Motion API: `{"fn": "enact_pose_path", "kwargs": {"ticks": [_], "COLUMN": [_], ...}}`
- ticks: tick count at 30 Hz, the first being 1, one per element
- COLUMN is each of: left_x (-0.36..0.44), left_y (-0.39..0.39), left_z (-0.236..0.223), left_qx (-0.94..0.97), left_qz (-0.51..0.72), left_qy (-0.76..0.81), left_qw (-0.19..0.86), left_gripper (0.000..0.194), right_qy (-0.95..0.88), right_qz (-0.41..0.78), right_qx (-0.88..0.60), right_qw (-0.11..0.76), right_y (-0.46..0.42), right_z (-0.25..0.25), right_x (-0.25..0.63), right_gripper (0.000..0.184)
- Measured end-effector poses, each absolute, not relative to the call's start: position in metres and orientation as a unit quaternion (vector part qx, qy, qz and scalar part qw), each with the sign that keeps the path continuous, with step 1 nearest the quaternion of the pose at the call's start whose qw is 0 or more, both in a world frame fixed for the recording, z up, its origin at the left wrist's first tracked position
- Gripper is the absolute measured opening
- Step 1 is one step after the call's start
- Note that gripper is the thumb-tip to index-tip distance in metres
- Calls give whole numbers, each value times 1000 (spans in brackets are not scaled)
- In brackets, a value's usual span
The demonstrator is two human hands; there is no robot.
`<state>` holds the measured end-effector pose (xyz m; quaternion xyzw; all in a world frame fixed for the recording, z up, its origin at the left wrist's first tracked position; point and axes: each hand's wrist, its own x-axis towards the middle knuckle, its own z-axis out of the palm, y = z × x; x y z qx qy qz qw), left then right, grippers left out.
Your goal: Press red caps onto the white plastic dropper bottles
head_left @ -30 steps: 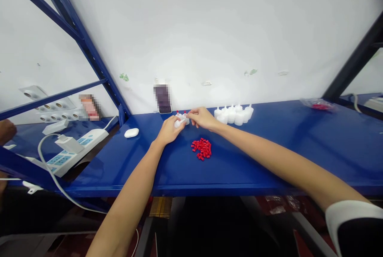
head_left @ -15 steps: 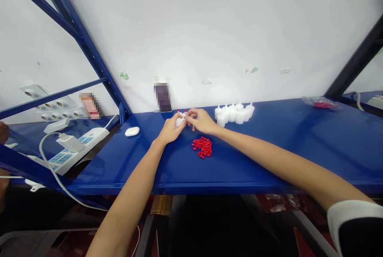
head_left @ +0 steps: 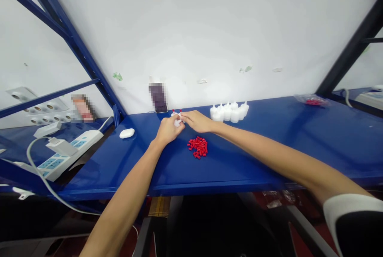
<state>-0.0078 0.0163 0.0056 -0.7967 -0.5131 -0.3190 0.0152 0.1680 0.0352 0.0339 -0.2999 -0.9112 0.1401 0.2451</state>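
The left hand (head_left: 168,130) is grasping one white bottle (head_left: 177,123) in its fingers; the right hand (head_left: 197,121) is reaching to its top, and whether those fingers are pinching anything, I cannot tell. The bottle is probably feeling light, smooth and slightly soft, its body offering the safest hold. Two red tips (head_left: 180,110) are showing just beyond the fingers, about eight other bottles (head_left: 234,117) are standing rightward, and dozens of caps (head_left: 198,148), too heaped for counting, are lying on their near side.
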Motion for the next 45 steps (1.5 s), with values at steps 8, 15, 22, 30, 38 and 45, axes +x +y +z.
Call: {"fn": "enact_pose_path", "kwargs": {"ticks": [8, 15, 22, 30, 38, 45], "left_x": [-66, -77, -65, -45, -41, -26], "left_y": [38, 40, 32, 21, 20, 16], "left_z": [2, 1, 6, 11, 7, 6], "left_qx": [-766, -689, -713, -784, -793, -814], "left_qz": [-301, -314, -359, -371, -327, -309], "left_qy": [-568, -653, -602, -497, -514, -492], "left_qw": [20, 24, -11, -3, 15, 5], "left_gripper": [24, 21, 20, 33, 19, 14], "right_qy": [-897, -895, -945, -957, -948, -939], "right_qz": [107, 74, 126, 148, 50, 61], "right_qx": [-394, -418, -297, -251, -314, -305], "right_qw": [171, 133, 51, 1, -11, 146], "right_y": [51, 52, 30, 19, 28, 41], "right_z": [55, 44, 47, 42, 37, 32], "right_x": [168, 145, 183, 188, 174, 178], "right_gripper": [40, 37, 18, 16, 10, 20]}}
